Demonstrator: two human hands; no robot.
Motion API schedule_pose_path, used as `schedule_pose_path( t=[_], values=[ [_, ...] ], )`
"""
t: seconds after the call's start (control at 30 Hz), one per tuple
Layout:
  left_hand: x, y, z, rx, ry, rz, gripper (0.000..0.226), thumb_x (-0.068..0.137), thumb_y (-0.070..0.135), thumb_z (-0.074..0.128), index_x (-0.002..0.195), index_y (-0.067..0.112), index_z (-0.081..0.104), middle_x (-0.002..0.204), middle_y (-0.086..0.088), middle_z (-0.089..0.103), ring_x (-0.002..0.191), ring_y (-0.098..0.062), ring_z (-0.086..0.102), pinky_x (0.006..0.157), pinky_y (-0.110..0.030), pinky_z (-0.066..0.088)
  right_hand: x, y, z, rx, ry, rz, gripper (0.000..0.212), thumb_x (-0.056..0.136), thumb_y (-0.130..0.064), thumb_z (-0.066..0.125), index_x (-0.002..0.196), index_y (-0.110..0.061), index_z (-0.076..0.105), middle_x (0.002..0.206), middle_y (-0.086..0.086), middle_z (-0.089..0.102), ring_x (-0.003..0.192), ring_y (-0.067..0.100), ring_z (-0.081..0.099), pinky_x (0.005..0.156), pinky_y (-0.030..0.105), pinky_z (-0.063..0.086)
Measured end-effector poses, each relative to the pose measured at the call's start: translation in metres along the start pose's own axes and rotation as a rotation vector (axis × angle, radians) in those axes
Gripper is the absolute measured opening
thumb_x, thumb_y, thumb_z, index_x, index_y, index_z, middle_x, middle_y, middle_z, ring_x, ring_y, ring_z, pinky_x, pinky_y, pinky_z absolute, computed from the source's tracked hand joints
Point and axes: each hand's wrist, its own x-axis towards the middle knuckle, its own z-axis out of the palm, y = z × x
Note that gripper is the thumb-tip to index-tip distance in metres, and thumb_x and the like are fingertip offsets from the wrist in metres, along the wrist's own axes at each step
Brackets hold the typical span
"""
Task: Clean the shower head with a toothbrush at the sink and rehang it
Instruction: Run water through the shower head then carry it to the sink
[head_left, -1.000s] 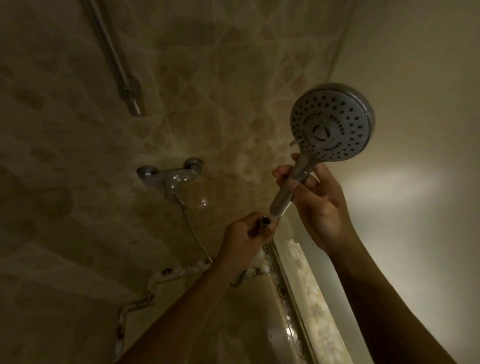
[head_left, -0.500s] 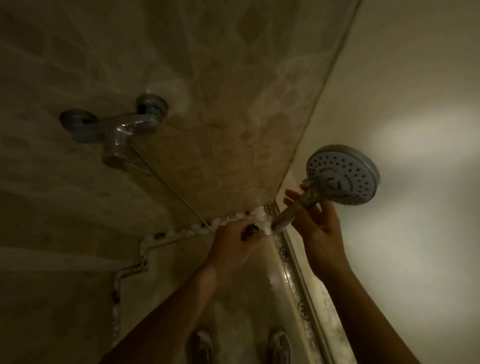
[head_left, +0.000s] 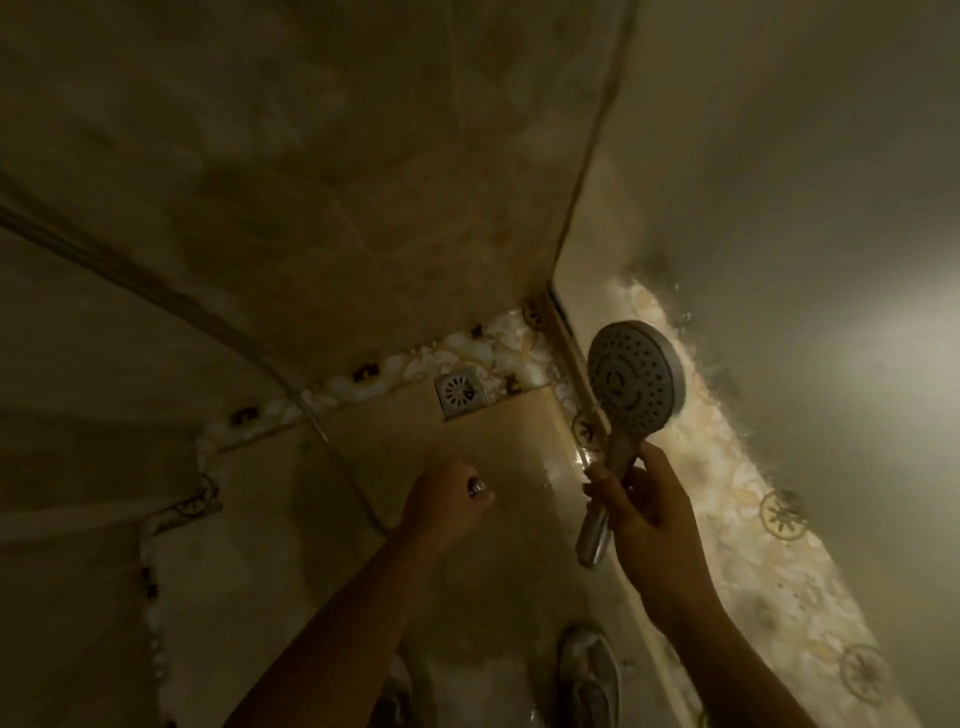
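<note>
Tiled floor (head_left: 519, 441), corner drain (head_left: 460, 397), hose (head_left: 332, 452), 2 shoes (head_left: 589, 675); shower head (head_left: 631, 382) aloft.

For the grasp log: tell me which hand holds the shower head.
The right hand, wrapped round the handle of the shower head. The left hand grips only the hose end, which is apart from the handle.

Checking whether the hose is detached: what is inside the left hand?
A shiny metal hose end peeks out of the left hand; curled fingers cover the rest of it.
</note>
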Motion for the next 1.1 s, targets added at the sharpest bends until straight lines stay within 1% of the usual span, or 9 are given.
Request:
schedule_pose_path(
  t=[0.07, 0.17, 0.3, 0.4, 0.6, 0.8, 0.9, 1.0, 1.1],
  values=[
    [0.033, -0.016, 0.032, 0.025, -0.017, -0.033, 0.026, 0.094, 0.035, 0.068, 0.101, 0.010, 0.071, 0.105, -0.011, 0.073, 0.105, -0.031, 0.067, 0.080, -0.036, 0.047, 0.015, 0.046, 0.000, -0.022, 0.019, 0.023, 0.030, 0.097, -0.020, 0.067, 0.119, -0.039, 0.063, 0.110, 0.003, 0.073, 0.101, 0.024, 0.073, 0.095, 0.056, 0.057],
    [0.078, -0.037, 0.079, 0.059, -0.011, -0.064, 0.034, 0.096, 0.037, 0.066, 0.121, 0.015, 0.068, 0.124, -0.011, 0.069, 0.119, -0.033, 0.062, 0.093, -0.037, 0.047, 0.035, 0.110, 0.001, -0.072, 0.003, 0.072, 0.037, 0.096, -0.020, 0.069, 0.116, -0.050, 0.060, 0.111, -0.001, 0.072, 0.101, 0.023, 0.073, 0.093, 0.052, 0.059],
    [0.132, -0.054, 0.135, 0.057, -0.025, -0.072, 0.027, 0.094, 0.036, 0.067, 0.108, 0.013, 0.068, 0.114, -0.013, 0.069, 0.111, -0.035, 0.064, 0.088, -0.040, 0.048, 0.057, 0.183, 0.007, -0.119, -0.009, 0.107, 0.037, 0.097, -0.026, 0.068, 0.114, -0.057, 0.058, 0.106, -0.012, 0.074, 0.095, 0.013, 0.074, 0.086, 0.043, 0.062],
    [0.176, -0.064, 0.176, 0.008, -0.052, -0.089, 0.024, 0.093, 0.029, 0.070, 0.098, 0.006, 0.069, 0.106, -0.019, 0.071, 0.104, -0.038, 0.067, 0.084, -0.042, 0.050, 0.072, 0.234, 0.014, -0.122, -0.010, 0.144, 0.037, 0.096, -0.031, 0.068, 0.129, -0.045, 0.060, 0.115, -0.013, 0.073, 0.100, 0.012, 0.074, 0.087, 0.045, 0.063],
    [0.215, -0.066, 0.224, -0.070, -0.073, -0.102, 0.028, 0.101, 0.026, 0.061, 0.117, 0.004, 0.066, 0.120, -0.014, 0.065, 0.111, -0.034, 0.061, 0.094, -0.043, 0.048, 0.093, 0.298, 0.020, -0.103, -0.003, 0.211, 0.041, 0.096, -0.033, 0.067, 0.135, -0.043, 0.059, 0.113, -0.008, 0.075, 0.099, 0.013, 0.075, 0.086, 0.047, 0.063],
    [0.213, -0.056, 0.230, -0.028, -0.037, -0.095, 0.030, 0.098, 0.029, 0.063, 0.124, 0.015, 0.068, 0.127, -0.009, 0.068, 0.115, -0.031, 0.064, 0.098, -0.048, 0.054, 0.100, 0.291, 0.016, -0.045, -0.013, 0.245, 0.048, 0.102, -0.026, 0.061, 0.108, -0.073, 0.059, 0.112, -0.017, 0.075, 0.104, 0.011, 0.073, 0.095, 0.049, 0.059],
    [0.199, -0.046, 0.214, 0.031, -0.037, -0.073, 0.033, 0.100, 0.030, 0.060, 0.127, 0.010, 0.063, 0.130, -0.014, 0.064, 0.118, -0.035, 0.060, 0.100, -0.047, 0.052, 0.097, 0.271, 0.011, -0.019, -0.042, 0.257, 0.051, 0.103, -0.019, 0.058, 0.100, -0.070, 0.065, 0.105, -0.020, 0.075, 0.099, 0.010, 0.073, 0.094, 0.048, 0.060],
    [0.179, -0.036, 0.188, 0.080, -0.052, 0.020, 0.021, 0.100, 0.031, 0.060, 0.109, 0.013, 0.067, 0.122, -0.016, 0.068, 0.108, -0.034, 0.064, 0.091, -0.045, 0.055, 0.090, 0.247, 0.009, 0.031, -0.038, 0.254, 0.047, 0.102, -0.017, 0.058, 0.103, -0.063, 0.069, 0.106, -0.012, 0.078, 0.098, 0.014, 0.075, 0.092, 0.050, 0.061],
    [0.148, -0.022, 0.154, 0.057, -0.098, 0.082, 0.029, 0.099, 0.033, 0.059, 0.110, 0.009, 0.072, 0.114, -0.011, 0.071, 0.101, -0.029, 0.066, 0.085, -0.039, 0.053, 0.077, 0.213, 0.007, 0.134, -0.069, 0.256, 0.035, 0.103, -0.013, 0.056, 0.114, -0.041, 0.075, 0.111, 0.003, 0.079, 0.104, 0.025, 0.075, 0.097, 0.058, 0.057]
  ],
)
